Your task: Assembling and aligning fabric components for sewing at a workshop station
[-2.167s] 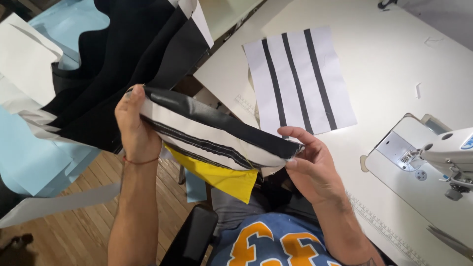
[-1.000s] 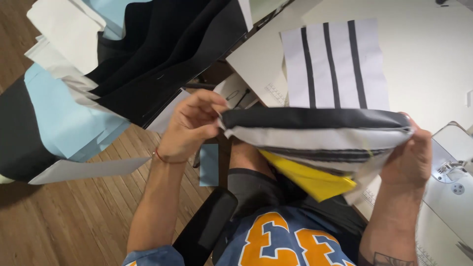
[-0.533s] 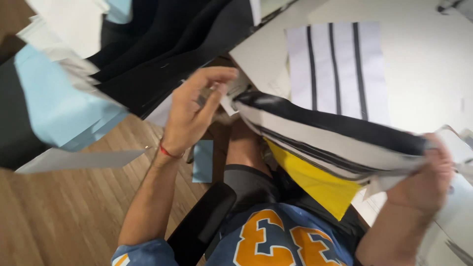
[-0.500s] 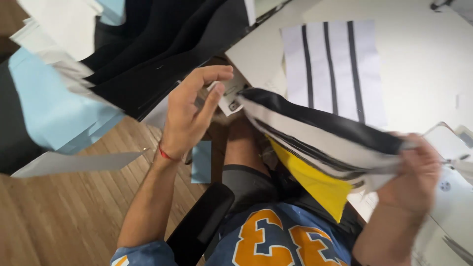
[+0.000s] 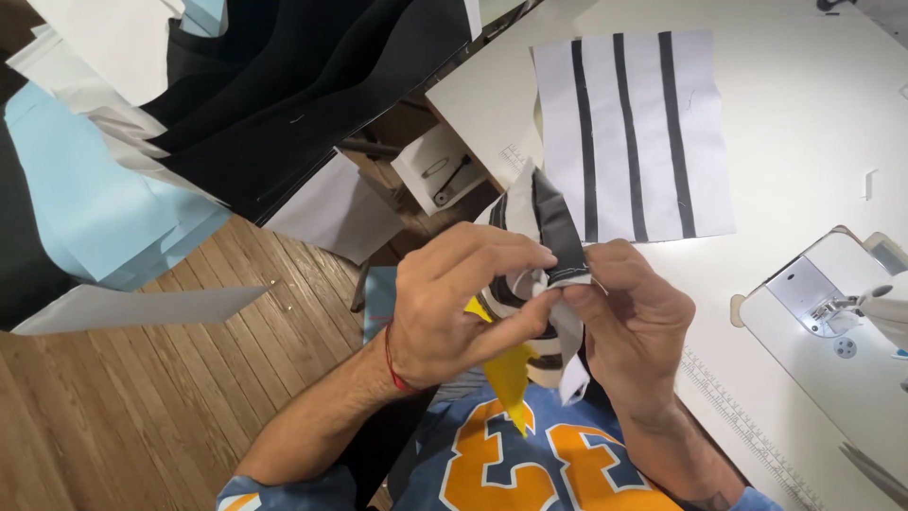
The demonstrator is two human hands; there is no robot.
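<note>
Both hands meet close in front of the chest. Left hand (image 5: 454,303) and right hand (image 5: 632,317) each pinch the top edge of a folded black-and-white striped fabric piece (image 5: 549,227), fingertips nearly touching. Yellow fabric (image 5: 506,369) hangs beneath. A flat striped panel (image 5: 632,132) lies on the white table (image 5: 804,114), sewing machine (image 5: 842,322) to the right

White table (image 5: 813,123): striped fabric panel (image 5: 632,137) flat on it, sewing machine (image 5: 842,331) at right edge.
</note>
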